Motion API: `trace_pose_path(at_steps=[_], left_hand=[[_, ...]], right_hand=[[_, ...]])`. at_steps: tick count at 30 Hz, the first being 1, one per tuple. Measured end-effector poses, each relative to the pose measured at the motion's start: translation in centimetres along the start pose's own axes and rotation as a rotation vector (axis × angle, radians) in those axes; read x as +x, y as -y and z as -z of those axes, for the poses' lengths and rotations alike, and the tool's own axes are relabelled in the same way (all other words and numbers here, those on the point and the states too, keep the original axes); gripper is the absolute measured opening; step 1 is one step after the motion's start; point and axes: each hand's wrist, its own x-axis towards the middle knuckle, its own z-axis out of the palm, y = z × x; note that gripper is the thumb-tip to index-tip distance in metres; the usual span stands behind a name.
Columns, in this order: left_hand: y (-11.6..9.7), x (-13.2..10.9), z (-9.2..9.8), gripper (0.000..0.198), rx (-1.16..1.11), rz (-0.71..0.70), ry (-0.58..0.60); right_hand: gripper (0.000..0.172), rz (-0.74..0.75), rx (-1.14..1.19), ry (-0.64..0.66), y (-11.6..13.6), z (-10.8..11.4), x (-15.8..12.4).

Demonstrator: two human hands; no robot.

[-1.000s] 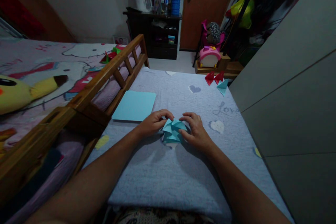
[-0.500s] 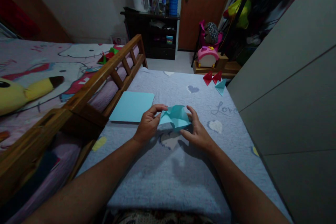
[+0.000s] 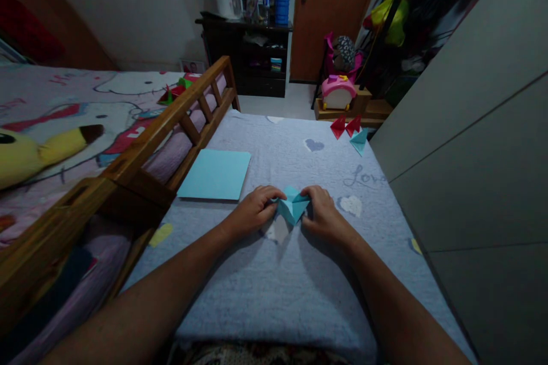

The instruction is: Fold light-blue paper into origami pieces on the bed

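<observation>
A creased light-blue paper (image 3: 293, 205) is held between my two hands, low over the bed sheet, its sides pushed inward and a point facing me. My left hand (image 3: 262, 207) pinches its left corner between thumb and fingers. On the other side, my right hand (image 3: 321, 210) grips the right corner in the same way. To the left of my hands lies a stack of light-blue square paper (image 3: 216, 174), flat on the sheet.
Two red folded papers (image 3: 338, 128) and a light-blue folded one (image 3: 358, 141) sit at the bed's far right corner. A wooden rail (image 3: 171, 125) runs along the left side. A grey cabinet (image 3: 479, 154) stands on the right.
Both hands have come closer together and slightly nearer to me. The paper between them has gone from spread and wavy to a narrower, pointed shape with folded-in sides.
</observation>
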Motion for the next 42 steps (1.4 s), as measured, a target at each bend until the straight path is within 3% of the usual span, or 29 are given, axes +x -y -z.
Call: trace_pose_path(at_steps=[4,7,9,19,25,31,42], left_hand=[[0.0,0.0,-0.2,0.033,0.061,-0.024,0.002],[0.2,0.1,-0.4,0.04,0.065,-0.01,-0.023],[0.4,0.2,-0.6,0.041,0.073,-0.028,-0.042],[0.6,0.4,-0.8,0.036,0.129,-0.034,-0.019],[0.9,0.8,-0.9,0.035,0.121,-0.004,-0.012],[0.7,1.0,-0.8,0.03,0.115,0.03,-0.023],[0.5,1.0,-0.6,0.019,0.072,0.031,-0.01]], right_hand=[[0.047,0.027,0.067,-0.057,0.0,0.8,0.0],[0.032,-0.013,0.211,-0.142,0.2,1.0,0.3],[0.023,-0.027,0.258,-0.129,0.3,0.7,0.4],[0.015,0.029,-0.016,-0.015,0.0,-0.6,0.5],[0.02,-0.049,0.001,-0.099,-0.7,-0.7,1.2],[0.03,-0.022,-0.087,-0.109,-1.0,-1.5,1.8],[0.022,0.057,-0.116,-0.121,-1.1,-1.6,1.7]])
